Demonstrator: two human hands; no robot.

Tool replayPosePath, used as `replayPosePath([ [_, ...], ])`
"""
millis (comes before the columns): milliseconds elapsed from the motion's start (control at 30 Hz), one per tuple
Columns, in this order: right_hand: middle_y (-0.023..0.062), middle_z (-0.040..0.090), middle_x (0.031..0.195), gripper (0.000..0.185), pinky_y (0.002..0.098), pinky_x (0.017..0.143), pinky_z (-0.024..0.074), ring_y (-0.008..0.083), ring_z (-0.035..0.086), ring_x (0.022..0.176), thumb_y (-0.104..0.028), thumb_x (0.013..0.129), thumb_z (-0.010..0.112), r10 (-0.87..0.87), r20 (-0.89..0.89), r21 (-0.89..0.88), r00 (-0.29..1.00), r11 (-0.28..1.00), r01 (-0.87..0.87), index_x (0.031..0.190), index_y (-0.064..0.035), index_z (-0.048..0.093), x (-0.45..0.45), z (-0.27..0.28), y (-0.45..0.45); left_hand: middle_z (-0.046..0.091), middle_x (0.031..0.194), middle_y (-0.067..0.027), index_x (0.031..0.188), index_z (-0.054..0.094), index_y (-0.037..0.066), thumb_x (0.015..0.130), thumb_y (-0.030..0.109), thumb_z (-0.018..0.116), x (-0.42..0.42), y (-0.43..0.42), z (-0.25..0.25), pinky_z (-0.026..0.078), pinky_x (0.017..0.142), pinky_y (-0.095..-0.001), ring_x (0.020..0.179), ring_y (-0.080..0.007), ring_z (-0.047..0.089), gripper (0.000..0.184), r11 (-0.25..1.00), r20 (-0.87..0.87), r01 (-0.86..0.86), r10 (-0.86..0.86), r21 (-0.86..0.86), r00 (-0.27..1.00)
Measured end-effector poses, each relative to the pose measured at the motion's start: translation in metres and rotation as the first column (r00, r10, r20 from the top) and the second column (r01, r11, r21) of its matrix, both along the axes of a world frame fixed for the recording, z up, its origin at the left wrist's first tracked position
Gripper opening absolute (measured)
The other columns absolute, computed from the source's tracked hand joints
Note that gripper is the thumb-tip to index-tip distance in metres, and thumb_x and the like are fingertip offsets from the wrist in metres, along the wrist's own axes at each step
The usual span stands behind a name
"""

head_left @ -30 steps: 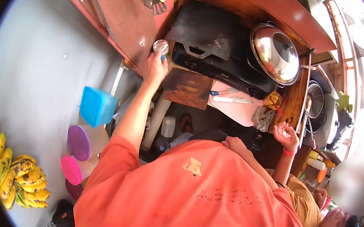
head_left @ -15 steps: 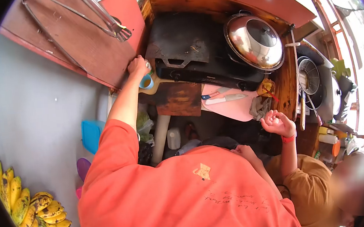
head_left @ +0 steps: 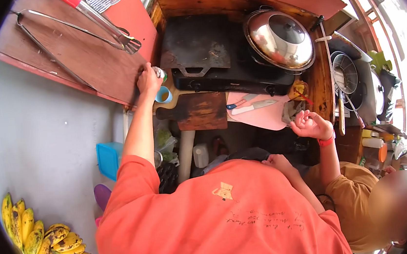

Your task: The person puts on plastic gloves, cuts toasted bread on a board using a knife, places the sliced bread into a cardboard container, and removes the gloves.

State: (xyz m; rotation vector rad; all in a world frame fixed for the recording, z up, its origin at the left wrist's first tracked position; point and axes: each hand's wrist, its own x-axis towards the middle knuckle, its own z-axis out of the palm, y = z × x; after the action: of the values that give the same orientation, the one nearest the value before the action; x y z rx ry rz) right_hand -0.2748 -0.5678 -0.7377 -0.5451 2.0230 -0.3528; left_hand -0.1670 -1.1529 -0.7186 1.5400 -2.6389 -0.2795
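Observation:
My left hand (head_left: 148, 81) reaches to the counter corner beside the stove. Its fingers are wrapped round a small container (head_left: 160, 74) with green and silvery parts, mostly covered by the hand. Just below stands a light blue cup (head_left: 163, 95) with brownish contents. A dark-stained wooden cutting board (head_left: 202, 111) lies nearby. My right hand (head_left: 279, 162) is at my waist against the red shirt, fingers curled in; whatever may be in them is hidden. To the right, a co-worker's raised hand (head_left: 312, 125) has bent fingers and a red wristband.
A black stove (head_left: 238, 82) carries a flat griddle plate (head_left: 195, 44) and a lidded pan (head_left: 281, 41). Two knives (head_left: 253, 105) lie on a pink board (head_left: 261, 117). Metal tongs (head_left: 105, 21) rest on the brown ledge. Bananas (head_left: 43, 240) lie at lower left. A co-worker stands close right.
The view has shifted slightly. My left hand has drawn a little back from the stove towards the ledge edge, still round the small container. My right hand stays at my waist.

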Motion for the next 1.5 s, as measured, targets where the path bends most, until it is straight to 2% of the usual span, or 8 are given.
replayPosePath([
  [333, 0.0198, 0.071, 0.078, 0.044, 0.0422, 0.068, 0.054, 0.0325, 0.07, 0.073, -0.042, 0.089, 0.073, 0.033, 0.004, -0.014, 0.999, 0.999, -0.033, 0.087, 0.0024, 0.071, -0.005, -0.012, -0.007, 0.072, 0.104, -0.0186, 0.119, 0.048, 0.01, 0.076, 0.019, 0.083, 0.006, 0.039, 0.056, 0.059, 0.078, -0.0509, 0.096, -0.0392, 0.071, 0.056, 0.981, -0.065, 0.012, -0.026, -0.196, 0.998],
  [600, 0.0195, 0.071, 0.077, 0.041, 0.042, 0.067, 0.0546, 0.0334, 0.071, 0.073, -0.039, 0.09, 0.073, 0.036, -0.066, -0.174, 0.997, 0.984, -0.047, 0.086, 0.0018, 0.072, -0.008, -0.033, 0.005, 0.073, 0.093, -0.0154, 0.111, 0.047, 0.012, 0.077, 0.016, 0.079, -0.006, 0.107, 0.132, 0.058, 0.072, -0.053, 0.085, -0.0419, 0.071, 0.047, 0.957, -0.047, 0.242, -0.252, -0.157, 0.967],
  [867, 0.017, 0.069, 0.072, 0.036, 0.0411, 0.065, 0.0526, 0.0298, 0.069, 0.069, -0.035, 0.091, 0.071, -0.104, -0.143, -0.219, 0.984, 0.973, 0.071, 0.083, 0.0001, 0.07, -0.016, -0.034, 0.033, 0.07, 0.084, -0.0168, 0.11, 0.051, 0.01, 0.074, 0.018, 0.076, -0.079, 0.241, 0.212, 0.055, 0.068, -0.0507, 0.079, -0.04, 0.07, 0.044, 0.6, -0.371, 0.8, -0.736, 0.03, 0.566],
  [1200, 0.0188, 0.07, 0.076, 0.037, 0.0439, 0.066, 0.0516, 0.0335, 0.067, 0.069, -0.036, 0.088, 0.071, -0.087, -0.219, -0.197, 0.972, 0.98, 0.043, 0.08, 0.0, 0.069, -0.012, -0.033, 0.04, 0.068, 0.088, -0.0141, 0.108, 0.053, 0.002, 0.075, 0.019, 0.075, -0.145, 0.356, 0.26, 0.057, 0.06, -0.0415, 0.073, -0.0324, 0.071, 0.044, 0.205, -0.355, 0.971, -0.923, -0.122, 0.15],
  [1267, 0.0147, 0.071, 0.076, 0.028, 0.0414, 0.067, 0.0519, 0.0297, 0.067, 0.071, -0.031, 0.086, 0.072, -0.099, -0.473, -0.35, 0.875, 0.933, -0.083, 0.089, -0.0034, 0.07, -0.026, 0.002, 0.029, 0.065, 0.085, -0.0113, 0.107, 0.053, -0.001, 0.075, 0.021, 0.076, -0.152, 0.367, 0.258, 0.057, 0.057, -0.0398, 0.073, -0.0282, 0.072, 0.045, 0.113, -0.261, 0.974, -0.963, -0.199, 0.059],
  [1333, 0.0106, 0.071, 0.076, 0.024, 0.0389, 0.068, 0.0523, 0.0259, 0.067, 0.073, -0.026, 0.083, 0.073, -0.205, -0.784, -0.479, 0.586, 0.8, -0.36, 0.098, -0.0067, 0.072, -0.055, 0.061, 0.019, 0.07, 0.087, -0.0169, 0.108, 0.056, -0.002, 0.073, 0.019, 0.074, -0.162, 0.38, 0.259, 0.057, 0.057, -0.0395, 0.078, -0.0297, 0.074, 0.045, 0.1, -0.276, 0.973, -0.96, -0.206, 0.041],
  [1400, 0.0064, 0.072, 0.076, 0.029, 0.0364, 0.069, 0.0526, 0.0222, 0.067, 0.075, -0.021, 0.081, 0.074, -0.341, -0.886, -0.464, 0.315, 0.685, -0.562, 0.107, -0.0101, 0.073, -0.078, 0.108, 0.006, 0.072, 0.085, -0.0152, 0.113, 0.06, -0.001, 0.08, 0.021, 0.068, -0.174, 0.4, 0.251, 0.057, 0.06, -0.044, 0.081, -0.0309, 0.074, 0.04, 0.109, -0.287, 0.986, -0.955, -0.125, 0.07],
  [1500, 0.0079, 0.071, 0.075, 0.025, 0.0366, 0.068, 0.0523, 0.0225, 0.067, 0.073, -0.021, 0.083, 0.073, -0.311, -0.839, -0.52, 0.446, 0.699, -0.491, 0.105, -0.0086, 0.072, -0.09, 0.101, -0.002, 0.069, 0.096, -0.0127, 0.101, 0.063, 0.007, 0.086, 0.034, 0.064, -0.221, 0.469, 0.172, 0.052, 0.07, -0.0499, 0.096, -0.0301, 0.065, 0.031, 0.251, -0.387, 0.952, -0.907, -0.175, 0.167],
])
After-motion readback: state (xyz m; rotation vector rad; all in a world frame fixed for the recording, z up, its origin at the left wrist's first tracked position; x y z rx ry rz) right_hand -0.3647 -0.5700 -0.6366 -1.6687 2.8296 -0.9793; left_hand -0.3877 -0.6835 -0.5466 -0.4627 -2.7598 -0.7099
